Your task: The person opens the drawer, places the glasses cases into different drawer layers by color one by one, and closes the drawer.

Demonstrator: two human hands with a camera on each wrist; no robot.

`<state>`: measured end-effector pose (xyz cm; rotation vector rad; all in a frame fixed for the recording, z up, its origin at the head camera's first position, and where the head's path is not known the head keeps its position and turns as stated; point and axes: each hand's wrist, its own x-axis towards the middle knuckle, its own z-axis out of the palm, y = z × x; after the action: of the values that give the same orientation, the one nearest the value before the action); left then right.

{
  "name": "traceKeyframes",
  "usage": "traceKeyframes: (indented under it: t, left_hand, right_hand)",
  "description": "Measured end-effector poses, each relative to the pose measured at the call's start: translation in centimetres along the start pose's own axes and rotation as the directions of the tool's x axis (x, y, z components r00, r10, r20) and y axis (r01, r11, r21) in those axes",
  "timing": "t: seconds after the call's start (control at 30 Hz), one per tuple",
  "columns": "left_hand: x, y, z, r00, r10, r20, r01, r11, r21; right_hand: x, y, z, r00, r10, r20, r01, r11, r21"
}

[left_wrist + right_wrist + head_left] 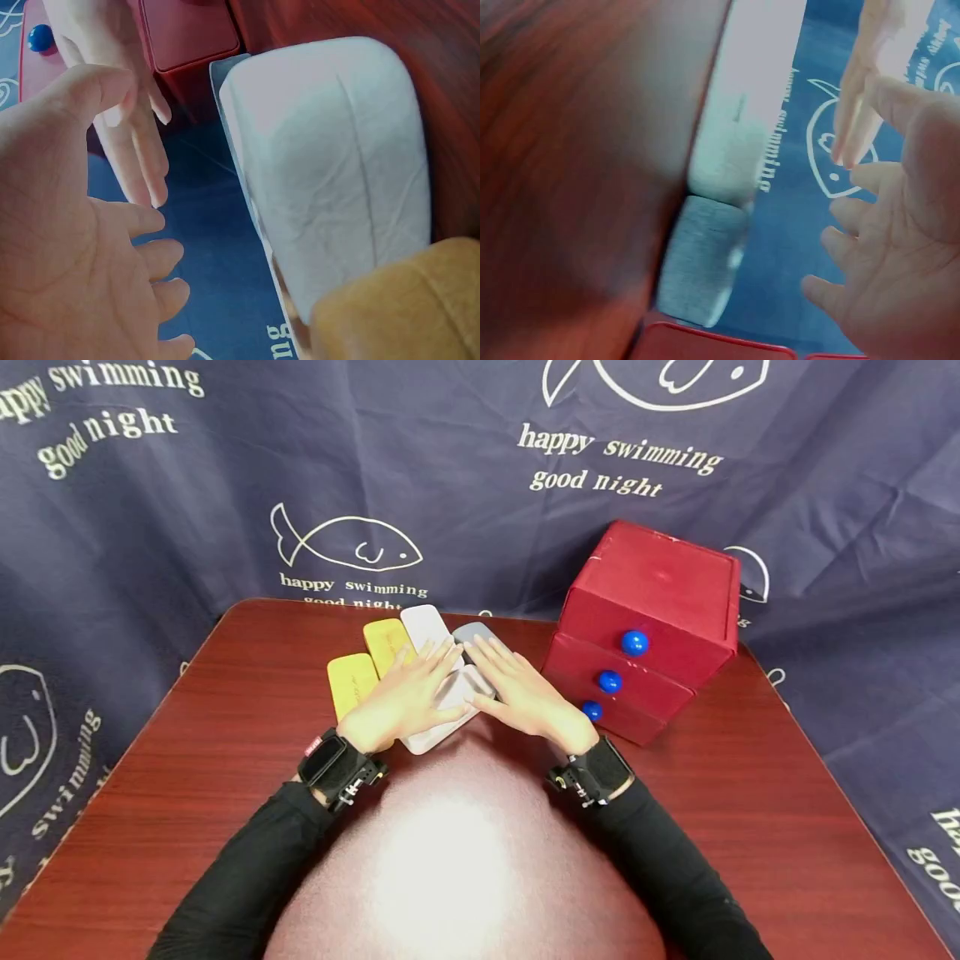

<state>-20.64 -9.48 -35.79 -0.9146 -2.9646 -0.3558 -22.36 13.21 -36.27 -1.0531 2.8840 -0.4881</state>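
Head view shows both hands held flat, side by side, above a cluster of long cases near the far edge of a dark red table (pixel 187 760). The left hand (pixel 401 697) has its fingers straight and spread, gripping nothing, and hangs over a white case (pixel 442 702); whether it touches the case cannot be told. The right hand (pixel 525 693) is likewise flat with straight fingers, over the white case's right side and a grey case (pixel 474 632). Two yellow cases (pixel 351 681) lie just left of the white ones. A red drawer box (pixel 652 610) with blue knobs stands right of the hands, near them. Left wrist view shows the left hand's palm (pixel 67 255) with relaxed, slightly bent fingers, clear of the white case (pixel 337 165), and a yellow case (pixel 405 307) in the corner. Right wrist view, blurred, shows the right hand (pixel 892 262) open and apart from the white case (pixel 739 135) and the grey case (pixel 701 259) end to end.
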Motion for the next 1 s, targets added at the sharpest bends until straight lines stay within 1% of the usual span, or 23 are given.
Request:
traceKeyframes:
  t: [0.07,0.13,0.27,0.33,0.4,0.5,0.57,0.63,0.7,0.77,0.8,0.83,0.87,0.9,0.93,0.97,1.0]
  left_hand:
    - [0.1,0.0,-0.5,1.0,0.008,-0.009,-0.008,1.0,-0.003]
    - [0.2,0.0,-0.9,0.999,0.02,-0.027,-0.021,1.0,-0.006]
    - [0.2,0.1,-1.8,0.996,0.039,-0.08,-0.04,0.999,-0.02]
    - [0.1,0.1,-2.3,0.993,0.045,-0.112,-0.049,0.998,-0.028]
    - [-0.1,0.2,-2.8,0.988,0.057,-0.142,-0.063,0.997,-0.036]
    - [-0.4,0.5,-3.7,0.977,0.08,-0.197,-0.087,0.996,-0.026]
    - [-0.5,0.8,-4.4,0.968,0.09,-0.232,-0.095,0.995,-0.013]
    - [-0.6,1.4,-4.9,0.959,0.106,-0.262,-0.111,0.994,-0.006]
    - [-0.4,2.2,-5.3,0.952,0.133,-0.276,-0.139,0.99,-0.001]
    - [-0.1,3.2,-5.5,0.94,0.188,-0.285,-0.192,0.981,0.015]
    - [0.1,3.7,-5.6,0.928,0.227,-0.296,-0.228,0.973,0.031]
    - [0.3,4.2,-5.6,0.911,0.268,-0.313,-0.264,0.963,0.057]
    - [0.6,4.8,-5.6,0.889,0.312,-0.335,-0.299,0.95,0.091]
    - [0.9,5.3,-5.6,0.863,0.357,-0.357,-0.332,0.934,0.13]
    - [1.2,5.9,-5.6,0.831,0.403,-0.384,-0.361,0.915,0.179]
    - [1.5,6.5,-5.6,0.796,0.444,-0.411,-0.38,0.896,0.232]
    - [1.9,7.1,-5.6,0.759,0.483,-0.437,-0.397,0.875,0.279]
  right_hand:
    - [-0.1,-0.1,-0.8,1.0,-0.022,-0.011,0.022,0.999,0.037]
    - [-0.3,-0.3,-1.8,0.999,-0.035,-0.02,0.037,0.995,0.095]
    - [-1.6,-0.7,-4.3,0.999,-0.016,-0.036,0.024,0.976,0.218]
    - [-2.5,-1.0,-5.8,0.998,-0.013,-0.065,0.03,0.966,0.257]
    - [-3.6,-1.3,-7.2,0.993,-0.025,-0.112,0.055,0.962,0.267]
    - [-5.5,-2.0,-9.2,0.979,-0.036,-0.202,0.092,0.957,0.275]
    - [-6.9,-2.3,-10.6,0.959,-0.036,-0.281,0.113,0.958,0.263]
    - [-8.2,-2.5,-12.0,0.929,-0.026,-0.369,0.125,0.961,0.246]
    - [-9.4,-2.4,-13.7,0.886,-0.007,-0.463,0.126,0.966,0.228]
    - [-10.3,-2.1,-15.5,0.832,0.026,-0.555,0.104,0.974,0.202]
    - [-10.7,-1.8,-16.4,0.804,0.05,-0.593,0.081,0.978,0.193]
    - [-11.0,-1.4,-17.3,0.776,0.077,-0.626,0.052,0.981,0.185]
    - [-11.3,-0.8,-18.2,0.749,0.104,-0.654,0.021,0.983,0.181]
    - [-11.6,-0.2,-19.0,0.721,0.132,-0.68,-0.024,0.986,0.166]
    - [-11.8,0.5,-19.7,0.699,0.164,-0.696,-0.069,0.984,0.163]
    - [-12.0,1.2,-20.4,0.682,0.194,-0.705,-0.112,0.981,0.161]
    - [-12.3,2.0,-20.9,0.671,0.226,-0.706,-0.163,0.974,0.157]
